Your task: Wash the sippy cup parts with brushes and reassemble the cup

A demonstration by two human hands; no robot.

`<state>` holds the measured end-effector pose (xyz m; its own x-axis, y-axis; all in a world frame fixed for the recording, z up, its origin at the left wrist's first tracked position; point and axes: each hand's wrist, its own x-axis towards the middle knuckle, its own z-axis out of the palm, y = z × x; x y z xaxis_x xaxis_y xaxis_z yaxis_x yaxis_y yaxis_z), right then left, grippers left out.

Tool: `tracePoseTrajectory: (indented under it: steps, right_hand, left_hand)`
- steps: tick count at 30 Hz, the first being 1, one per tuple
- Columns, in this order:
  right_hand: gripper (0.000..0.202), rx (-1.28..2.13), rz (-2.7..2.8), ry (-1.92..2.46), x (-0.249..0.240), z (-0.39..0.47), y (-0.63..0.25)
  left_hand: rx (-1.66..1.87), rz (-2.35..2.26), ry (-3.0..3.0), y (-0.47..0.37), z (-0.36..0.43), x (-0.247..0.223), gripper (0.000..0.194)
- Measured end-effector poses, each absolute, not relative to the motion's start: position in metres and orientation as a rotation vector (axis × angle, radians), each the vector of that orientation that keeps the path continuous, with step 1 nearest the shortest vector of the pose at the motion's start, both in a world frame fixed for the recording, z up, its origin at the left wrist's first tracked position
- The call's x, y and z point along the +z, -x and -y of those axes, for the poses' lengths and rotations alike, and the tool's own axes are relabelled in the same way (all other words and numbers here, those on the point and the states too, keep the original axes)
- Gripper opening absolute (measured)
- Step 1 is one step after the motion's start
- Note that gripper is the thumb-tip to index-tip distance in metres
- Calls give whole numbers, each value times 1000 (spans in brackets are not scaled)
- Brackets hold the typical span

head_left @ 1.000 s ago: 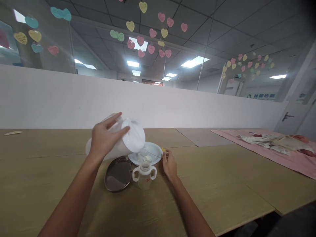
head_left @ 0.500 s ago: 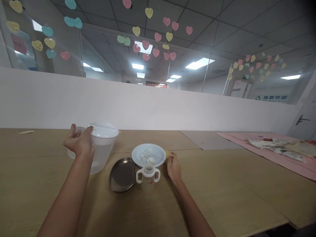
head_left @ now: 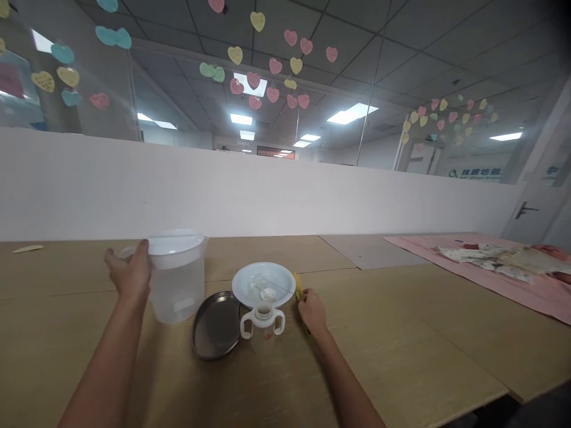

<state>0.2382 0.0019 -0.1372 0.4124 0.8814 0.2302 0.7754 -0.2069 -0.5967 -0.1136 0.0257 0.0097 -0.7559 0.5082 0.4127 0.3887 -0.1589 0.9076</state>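
At the left, my left hand (head_left: 129,270) is closed round the handle of a translucent plastic pitcher (head_left: 177,291), which stands upright on the table with clear liquid inside. My right hand (head_left: 313,312) has its fingers closed on a thin yellow stick-like item (head_left: 298,284), just right of a white bowl (head_left: 241,292). In the bowl lie small clear and white parts (head_left: 267,293) and a thin wire-like line reaching towards the yellow item. A two-handled baby bottle (head_left: 263,324) without a lid stands in front of the bowl. Between pitcher and bottle rests a kidney-shaped metal tray (head_left: 217,327).
The brown table (head_left: 401,333) ends at a front edge on the lower right. A pink cloth (head_left: 450,261) with crumpled fabric (head_left: 495,257) lies on the right. A low white wall (head_left: 267,196) runs behind. A flat pale piece (head_left: 28,249) lies far left.
The pitcher has gone from tilted to upright, with my left hand still at its handle. More of the yellow item shows by my right hand. The whole view has shifted slightly.
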Motion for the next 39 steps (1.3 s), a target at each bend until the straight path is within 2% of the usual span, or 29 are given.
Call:
tracePoseTrajectory:
  steps: [2,4,6,7,8,10,11,14,18,21,27,34,39]
  right_hand:
    - [28,212,1468,2064,-139,-3,-238]
    - [24,213,1513,2089,-143,-4,-238]
    - [21,198,1521,2100,-146,-5,-239]
    - [21,179,1509,2100,-148,-6,-239]
    - [20,155,1490,2094,-150,-8,-240]
    - [20,92,1440,2066,-152,-11,-242]
    - [20,60,1411,2047,-153,-12,-244]
    - [21,-15,1336,1965,-151,-15,-248]
    - [25,-76,1233,1859,-144,-14,-249]
    - [29,-120,1165,1773,-137,-11,-243]
    - [33,-64,1163,1595,-124,-1,-231]
    - [29,-121,1308,1387,-115,8,-219]
    - [29,-210,1394,1258,-117,11,-211]
  left_hand:
    - [1631,-2323,-1309,118,-6,24,71]
    - [1259,-2605,-1399,114,16,43,78]
    - [1136,-2769,-1454,98,33,61,77]
    - [1211,-2744,-1563,85,37,67,70]
    - [1365,-2634,-1740,70,38,69,58]
    - [1499,-2110,-2084,35,30,64,40]
    - [1420,-1822,-2210,17,21,55,36]
    - [762,-1328,-2498,-27,-16,13,28]
    - [514,-1111,-2614,-52,-59,-45,32]
    - [406,-1136,-2657,-54,-73,-69,33]
    - [444,-1144,-2682,-49,-77,-66,18]
    - [811,-1264,-2631,-38,-68,-43,25]
    - [1042,-1084,-2403,-39,-57,-31,24]
